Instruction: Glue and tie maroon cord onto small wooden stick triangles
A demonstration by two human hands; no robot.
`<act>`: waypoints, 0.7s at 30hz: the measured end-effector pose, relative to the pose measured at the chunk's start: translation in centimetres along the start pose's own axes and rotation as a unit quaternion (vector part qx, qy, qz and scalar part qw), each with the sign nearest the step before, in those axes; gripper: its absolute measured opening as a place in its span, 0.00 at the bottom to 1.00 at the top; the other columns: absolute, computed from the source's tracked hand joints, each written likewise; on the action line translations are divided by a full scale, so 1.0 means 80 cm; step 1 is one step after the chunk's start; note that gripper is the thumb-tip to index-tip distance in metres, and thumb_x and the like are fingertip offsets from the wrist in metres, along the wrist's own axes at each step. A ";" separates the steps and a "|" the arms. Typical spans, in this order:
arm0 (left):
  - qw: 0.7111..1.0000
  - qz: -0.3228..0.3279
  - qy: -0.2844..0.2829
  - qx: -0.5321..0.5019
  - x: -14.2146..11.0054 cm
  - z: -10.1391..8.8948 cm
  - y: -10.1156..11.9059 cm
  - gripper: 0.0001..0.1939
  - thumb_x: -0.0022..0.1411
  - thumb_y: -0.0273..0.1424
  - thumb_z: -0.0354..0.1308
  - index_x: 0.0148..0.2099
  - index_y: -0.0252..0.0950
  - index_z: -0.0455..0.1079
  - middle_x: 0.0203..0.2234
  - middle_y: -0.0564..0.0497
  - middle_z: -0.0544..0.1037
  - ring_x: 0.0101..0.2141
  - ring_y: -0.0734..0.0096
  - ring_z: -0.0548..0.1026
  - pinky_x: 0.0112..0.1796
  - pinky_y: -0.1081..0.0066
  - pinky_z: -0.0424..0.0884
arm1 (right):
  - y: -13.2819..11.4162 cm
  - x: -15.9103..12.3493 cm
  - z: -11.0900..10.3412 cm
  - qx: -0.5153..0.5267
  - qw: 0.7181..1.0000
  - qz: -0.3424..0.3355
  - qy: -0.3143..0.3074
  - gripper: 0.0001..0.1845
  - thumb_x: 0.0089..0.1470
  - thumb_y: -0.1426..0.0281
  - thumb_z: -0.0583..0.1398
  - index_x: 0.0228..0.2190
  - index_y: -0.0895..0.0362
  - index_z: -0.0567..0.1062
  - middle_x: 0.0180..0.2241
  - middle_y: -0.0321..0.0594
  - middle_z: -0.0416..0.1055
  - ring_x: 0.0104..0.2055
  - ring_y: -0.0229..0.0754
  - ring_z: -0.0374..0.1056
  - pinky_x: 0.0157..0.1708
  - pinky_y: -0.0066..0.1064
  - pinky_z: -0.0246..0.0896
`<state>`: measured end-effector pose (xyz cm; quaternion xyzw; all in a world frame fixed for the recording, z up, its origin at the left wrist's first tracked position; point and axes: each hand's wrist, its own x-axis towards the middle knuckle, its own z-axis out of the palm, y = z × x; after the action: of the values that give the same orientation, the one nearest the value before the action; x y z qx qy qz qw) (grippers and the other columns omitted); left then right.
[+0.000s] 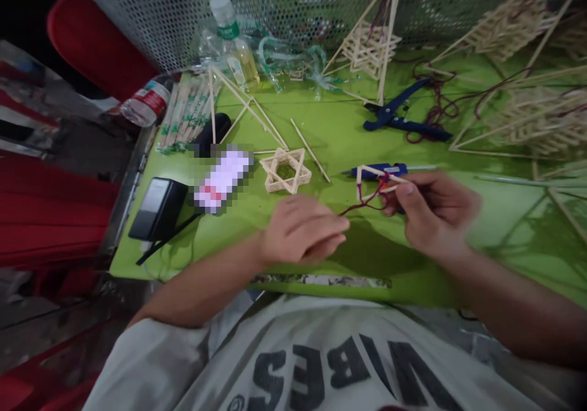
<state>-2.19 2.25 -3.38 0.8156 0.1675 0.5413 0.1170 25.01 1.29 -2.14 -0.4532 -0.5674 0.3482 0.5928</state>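
My right hand [428,212] is closed on a small frame of wooden sticks [373,181] wound with dark red string [362,202]. My left hand [305,230] pinches the loose end of that string just left of the frame, fingers pressed together. Both hands hover over the near edge of the green table [339,136]. A finished six-pointed stick star [285,170] lies on the table just beyond my left hand. A blue glue gun [380,170] lies behind the small frame.
Blue pliers [403,120] lie at the back centre. Larger stick frames [527,117] crowd the right and back. Loose sticks [250,108], wrapped chopsticks [183,114], two bottles [233,41], a black adapter [158,208] and a pixelated object [223,178] sit at the left. Red chairs stand beyond the left edge.
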 end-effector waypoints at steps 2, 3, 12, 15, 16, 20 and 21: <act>0.992 0.098 -0.063 -0.045 0.009 0.001 0.015 0.11 0.71 0.34 0.77 0.52 0.50 0.82 0.33 0.57 0.85 0.26 0.71 0.79 0.23 0.66 0.71 | 0.003 0.000 0.002 0.015 1.000 -0.001 0.005 0.14 0.70 0.52 0.79 0.40 0.49 0.91 0.28 0.36 0.85 0.21 0.38 0.75 0.19 0.28 0.75; 0.985 0.101 -0.115 -0.081 0.013 0.001 0.023 0.12 0.69 0.33 0.78 0.50 0.54 0.83 0.33 0.58 0.84 0.25 0.71 0.78 0.22 0.65 0.71 | 0.004 -0.001 0.003 0.022 1.000 -0.005 0.005 0.15 0.69 0.51 0.80 0.39 0.48 0.91 0.27 0.36 0.84 0.21 0.38 0.74 0.19 0.29 0.74; 0.974 0.043 -0.224 0.009 0.058 -0.045 0.106 0.08 0.71 0.33 0.77 0.41 0.53 0.83 0.31 0.54 0.82 0.23 0.68 0.74 0.18 0.62 0.67 | -0.003 -0.003 0.011 0.048 0.998 -0.028 0.003 0.22 0.65 0.45 0.81 0.37 0.49 0.89 0.28 0.38 0.84 0.21 0.37 0.70 0.18 0.33 0.68; 0.962 0.106 -0.205 0.146 0.067 -0.057 0.119 0.11 0.74 0.31 0.73 0.37 0.46 0.79 0.28 0.52 0.80 0.24 0.68 0.71 0.20 0.63 0.60 | 0.000 0.001 0.013 0.036 0.998 -0.044 0.003 0.27 0.64 0.41 0.81 0.35 0.50 0.87 0.25 0.34 0.81 0.19 0.37 0.68 0.16 0.32 0.66; 0.956 0.119 -0.209 0.168 0.069 -0.060 0.119 0.12 0.75 0.31 0.73 0.36 0.45 0.78 0.28 0.53 0.79 0.24 0.69 0.70 0.21 0.63 0.59 | 0.001 0.002 0.014 0.032 0.998 -0.047 0.002 0.27 0.64 0.40 0.80 0.35 0.50 0.87 0.25 0.34 0.81 0.19 0.37 0.68 0.17 0.31 0.67; 0.960 0.143 -0.170 0.170 0.066 -0.089 0.116 0.09 0.80 0.40 0.71 0.43 0.47 0.81 0.30 0.54 0.79 0.26 0.69 0.72 0.26 0.62 0.63 | -0.002 0.004 0.013 0.035 0.997 -0.069 0.000 0.28 0.65 0.39 0.79 0.34 0.49 0.86 0.25 0.34 0.80 0.19 0.37 0.67 0.17 0.33 0.65; 0.973 0.103 -0.131 0.161 0.064 -0.099 0.118 0.09 0.83 0.44 0.69 0.48 0.49 0.83 0.34 0.53 0.82 0.31 0.66 0.77 0.31 0.60 0.71 | -0.004 0.003 0.012 0.039 0.997 -0.074 -0.002 0.28 0.65 0.39 0.79 0.34 0.49 0.85 0.25 0.34 0.80 0.19 0.37 0.67 0.16 0.33 0.65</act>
<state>-6.30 -4.31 7.50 0.9005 0.1510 0.4046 -0.0516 24.02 1.54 -1.78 -0.3864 -0.5865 0.3261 0.6328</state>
